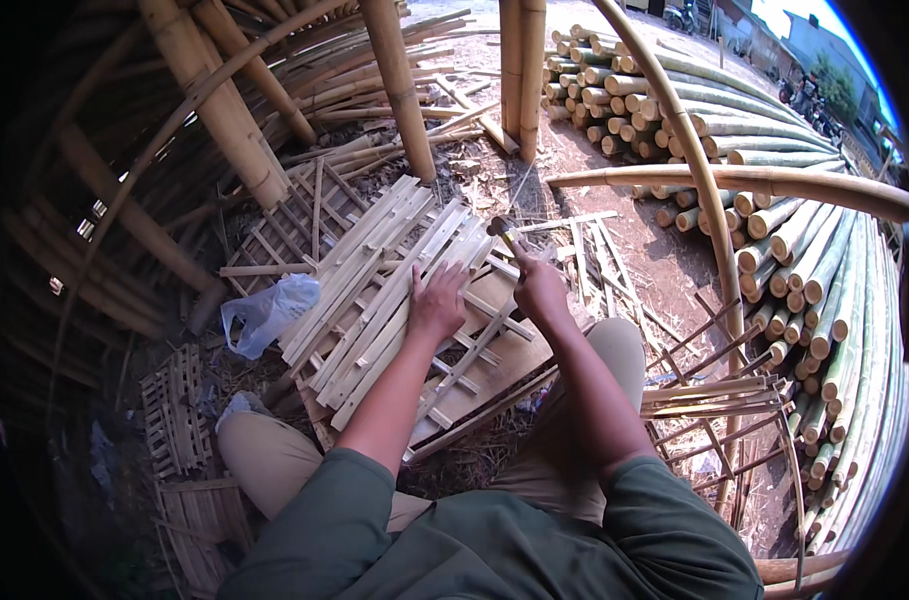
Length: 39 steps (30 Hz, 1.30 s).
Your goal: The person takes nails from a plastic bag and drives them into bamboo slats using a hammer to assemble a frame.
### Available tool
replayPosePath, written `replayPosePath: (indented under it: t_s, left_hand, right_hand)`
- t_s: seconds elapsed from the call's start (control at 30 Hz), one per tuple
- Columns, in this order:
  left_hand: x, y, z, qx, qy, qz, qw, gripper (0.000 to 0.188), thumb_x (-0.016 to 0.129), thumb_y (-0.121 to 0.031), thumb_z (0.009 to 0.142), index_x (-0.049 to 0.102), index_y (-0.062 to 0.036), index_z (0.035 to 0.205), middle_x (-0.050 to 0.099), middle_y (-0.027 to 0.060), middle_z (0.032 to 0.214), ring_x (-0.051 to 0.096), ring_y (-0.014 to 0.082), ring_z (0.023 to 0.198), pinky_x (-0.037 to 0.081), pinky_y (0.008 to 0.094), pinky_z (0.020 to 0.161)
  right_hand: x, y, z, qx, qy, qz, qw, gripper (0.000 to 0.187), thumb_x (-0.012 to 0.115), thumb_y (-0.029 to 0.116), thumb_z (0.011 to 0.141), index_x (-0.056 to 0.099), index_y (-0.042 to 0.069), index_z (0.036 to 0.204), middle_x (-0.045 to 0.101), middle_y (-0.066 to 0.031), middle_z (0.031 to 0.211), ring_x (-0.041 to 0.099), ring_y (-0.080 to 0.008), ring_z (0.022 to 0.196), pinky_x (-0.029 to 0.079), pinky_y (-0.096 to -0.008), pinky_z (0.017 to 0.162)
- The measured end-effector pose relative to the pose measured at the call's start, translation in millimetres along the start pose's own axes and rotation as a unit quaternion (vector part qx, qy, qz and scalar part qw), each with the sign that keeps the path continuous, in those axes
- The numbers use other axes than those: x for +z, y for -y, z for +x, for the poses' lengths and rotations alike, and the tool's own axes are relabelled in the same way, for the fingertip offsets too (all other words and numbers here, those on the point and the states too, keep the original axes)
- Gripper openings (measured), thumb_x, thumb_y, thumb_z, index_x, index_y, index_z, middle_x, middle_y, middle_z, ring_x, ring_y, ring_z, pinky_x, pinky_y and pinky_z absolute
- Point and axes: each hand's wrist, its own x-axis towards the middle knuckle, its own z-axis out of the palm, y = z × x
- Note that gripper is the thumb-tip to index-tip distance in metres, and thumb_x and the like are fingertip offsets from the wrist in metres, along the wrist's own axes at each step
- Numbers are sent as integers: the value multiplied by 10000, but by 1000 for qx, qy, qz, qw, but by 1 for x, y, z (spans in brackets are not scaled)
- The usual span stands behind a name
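Observation:
My right hand [542,294] grips a hammer [510,238] by its handle, the head pointing away from me over the far right edge of a panel of pale bamboo slats [374,290]. The panel has long slats laid side by side across several crosspieces. My left hand [439,302] lies on the slats with its fingers stretched forward and its thumb apart. Beneath the panel is a flat brown board [509,352], partly covered. Any nail near the hammer head is too small to make out.
A crumpled clear plastic bag [270,312] lies left of the panel. Bamboo posts [399,90] stand ahead. At the right is a large stack of cut bamboo poles [774,240], behind a curved bamboo rail [734,180]. Smaller slatted pieces [179,410] lie at the left.

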Motion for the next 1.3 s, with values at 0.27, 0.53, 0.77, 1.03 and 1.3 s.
replayPosePath:
  t_s: [0.27,0.53,0.77,1.03,1.3]
  left_hand:
    - [-6,-4,-2,-18,20,12,1000,413,526,-286,893,560,-174,1290,454,25,1468,361,221,1399,96,680,1129]
    - [-5,2,1,-13,8,0,1000,309,560,-322,910,642,-196,1179,426,51,1490,320,274,1422,99,665,1130]
    - [-5,1,2,-15,13,-15,1000,297,533,-310,935,642,-212,1193,434,58,1486,320,290,1420,110,587,1163]
    - [-4,3,1,-23,7,-15,1000,304,512,-304,937,657,-204,1186,449,47,1476,349,272,1406,147,589,1155]
    - [-8,-1,2,-27,3,-27,999,274,518,-293,928,671,-200,1136,461,47,1467,371,271,1392,154,557,1165]
  right_hand:
    - [-3,5,-4,35,6,-6,999,486,516,51,849,606,225,1293,663,-251,902,658,-407,832,504,-496,782]
    - [0,2,-3,-8,-15,-16,1000,631,508,11,788,529,245,1373,653,-243,816,655,-407,765,507,-502,709]
    - [1,4,-4,-2,-6,-30,1000,645,500,0,791,522,259,1382,654,-239,807,656,-402,757,509,-496,714]
    - [-3,17,-4,-3,-19,-58,998,667,486,8,814,440,225,1443,655,-230,792,658,-380,692,512,-490,626]
    - [15,0,-3,-24,-14,-78,997,667,485,30,828,402,207,1466,649,-213,738,645,-382,642,504,-494,593]
